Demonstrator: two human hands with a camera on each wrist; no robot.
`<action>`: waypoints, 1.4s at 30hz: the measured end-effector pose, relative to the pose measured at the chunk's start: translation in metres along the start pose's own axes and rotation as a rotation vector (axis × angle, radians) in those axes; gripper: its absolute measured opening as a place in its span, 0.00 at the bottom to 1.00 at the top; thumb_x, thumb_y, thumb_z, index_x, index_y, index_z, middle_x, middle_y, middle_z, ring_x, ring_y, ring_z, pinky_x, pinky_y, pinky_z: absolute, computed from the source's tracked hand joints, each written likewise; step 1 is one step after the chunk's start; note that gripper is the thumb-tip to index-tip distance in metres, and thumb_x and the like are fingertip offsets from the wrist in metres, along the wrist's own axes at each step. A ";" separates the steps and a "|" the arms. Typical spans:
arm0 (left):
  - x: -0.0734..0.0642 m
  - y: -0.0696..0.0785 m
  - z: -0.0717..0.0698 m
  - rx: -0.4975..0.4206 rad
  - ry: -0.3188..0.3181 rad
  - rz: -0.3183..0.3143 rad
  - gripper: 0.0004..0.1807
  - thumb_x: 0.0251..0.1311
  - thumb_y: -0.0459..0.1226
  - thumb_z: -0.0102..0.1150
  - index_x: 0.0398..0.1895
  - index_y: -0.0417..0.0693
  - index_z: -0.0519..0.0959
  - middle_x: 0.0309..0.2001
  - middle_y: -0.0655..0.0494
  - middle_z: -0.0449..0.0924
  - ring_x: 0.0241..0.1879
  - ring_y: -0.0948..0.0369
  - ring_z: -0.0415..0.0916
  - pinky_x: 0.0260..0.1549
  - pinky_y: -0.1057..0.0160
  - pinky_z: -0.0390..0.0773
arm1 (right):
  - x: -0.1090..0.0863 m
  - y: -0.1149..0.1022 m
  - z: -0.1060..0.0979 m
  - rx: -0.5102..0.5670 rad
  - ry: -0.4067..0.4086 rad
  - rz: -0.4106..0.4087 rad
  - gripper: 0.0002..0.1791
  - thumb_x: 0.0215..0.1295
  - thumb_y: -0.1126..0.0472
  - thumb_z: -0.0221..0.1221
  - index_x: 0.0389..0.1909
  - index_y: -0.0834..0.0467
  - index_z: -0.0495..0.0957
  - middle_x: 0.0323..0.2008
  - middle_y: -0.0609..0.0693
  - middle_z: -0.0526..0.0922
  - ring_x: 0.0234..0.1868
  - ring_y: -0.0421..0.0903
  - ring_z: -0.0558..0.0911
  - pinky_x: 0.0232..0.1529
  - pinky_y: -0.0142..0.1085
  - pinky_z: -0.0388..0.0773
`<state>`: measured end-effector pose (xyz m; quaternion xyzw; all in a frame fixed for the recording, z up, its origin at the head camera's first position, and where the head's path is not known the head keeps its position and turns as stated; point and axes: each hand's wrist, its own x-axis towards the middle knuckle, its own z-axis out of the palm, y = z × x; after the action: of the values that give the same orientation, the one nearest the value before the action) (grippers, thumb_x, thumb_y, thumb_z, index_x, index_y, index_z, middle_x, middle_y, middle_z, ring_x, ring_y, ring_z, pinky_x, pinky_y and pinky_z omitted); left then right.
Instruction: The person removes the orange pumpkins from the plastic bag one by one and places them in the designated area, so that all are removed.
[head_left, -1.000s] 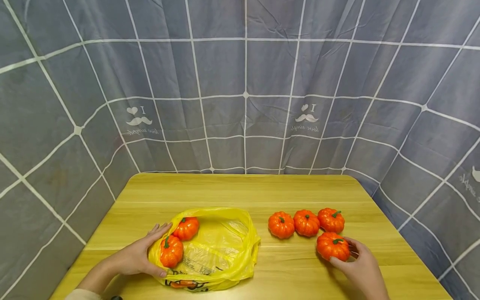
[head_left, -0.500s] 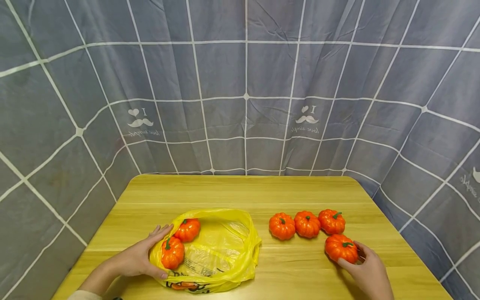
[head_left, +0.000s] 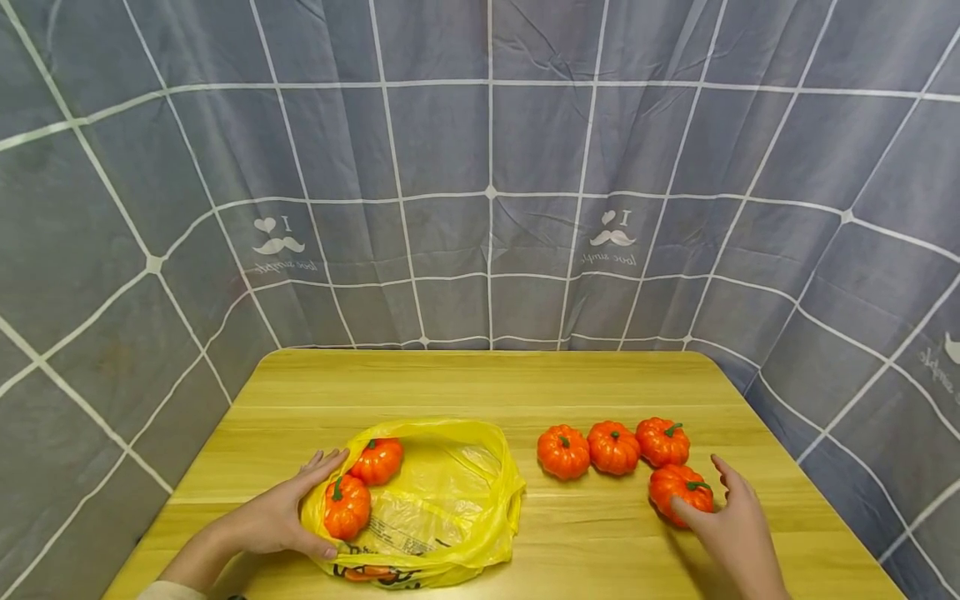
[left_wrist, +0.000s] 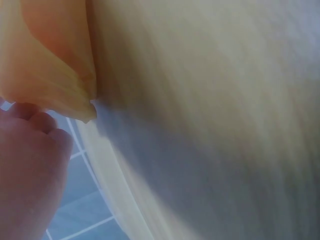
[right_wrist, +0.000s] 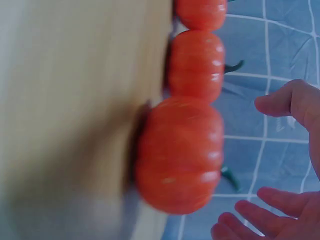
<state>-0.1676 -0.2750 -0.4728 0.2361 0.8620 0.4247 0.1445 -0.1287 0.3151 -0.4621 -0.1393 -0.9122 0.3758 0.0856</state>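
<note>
A yellow plastic bag (head_left: 480,533) lies on the table with its mouth spread, and two small orange pumpkins (head_left: 348,507) sit inside its left part. My left hand (head_left: 273,510) rests against the bag's left side, thumb at the near rim and straight fingers at the far rim. To the right, another pumpkin (head_left: 677,492) with a green stem sits on the table. Beside it my right hand (head_left: 738,521) is spread, holding nothing; in the right wrist view the thumb and fingers (right_wrist: 272,215) stand apart from the pumpkins.
Three more pumpkins (head_left: 614,447) stand in a row behind the one near my right hand. Wood-grain table (head_left: 480,379) extends to a grey curtain (head_left: 450,250) with white lines, which hangs around its back and sides.
My right hand moved the nearest pumpkin slightly right, then let go of it as the fingers spread. My left hand stayed at the bag.
</note>
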 end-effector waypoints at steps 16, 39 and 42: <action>0.000 0.003 -0.001 0.002 0.003 0.006 0.66 0.41 0.43 0.83 0.81 0.41 0.49 0.78 0.33 0.42 0.73 0.28 0.25 0.57 0.20 0.33 | -0.009 -0.058 0.013 0.089 0.181 -0.319 0.52 0.42 0.58 0.81 0.68 0.66 0.66 0.64 0.70 0.67 0.65 0.70 0.64 0.60 0.70 0.61; -0.002 0.000 0.001 0.003 0.022 0.026 0.65 0.40 0.42 0.83 0.80 0.39 0.51 0.77 0.31 0.43 0.72 0.26 0.26 0.56 0.19 0.33 | -0.013 -0.112 0.083 0.401 -0.206 -0.375 0.53 0.42 0.55 0.82 0.72 0.57 0.67 0.67 0.55 0.72 0.64 0.58 0.74 0.60 0.52 0.75; -0.002 0.001 0.001 0.004 0.030 0.033 0.65 0.40 0.42 0.83 0.79 0.39 0.51 0.77 0.30 0.43 0.72 0.26 0.26 0.56 0.19 0.32 | -0.014 -0.117 0.094 0.398 -0.226 -0.364 0.53 0.40 0.54 0.83 0.71 0.55 0.69 0.66 0.52 0.74 0.63 0.57 0.75 0.59 0.51 0.75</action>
<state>-0.1649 -0.2751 -0.4730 0.2443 0.8608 0.4289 0.1243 -0.1620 0.1692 -0.4462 0.0890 -0.8342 0.5391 0.0750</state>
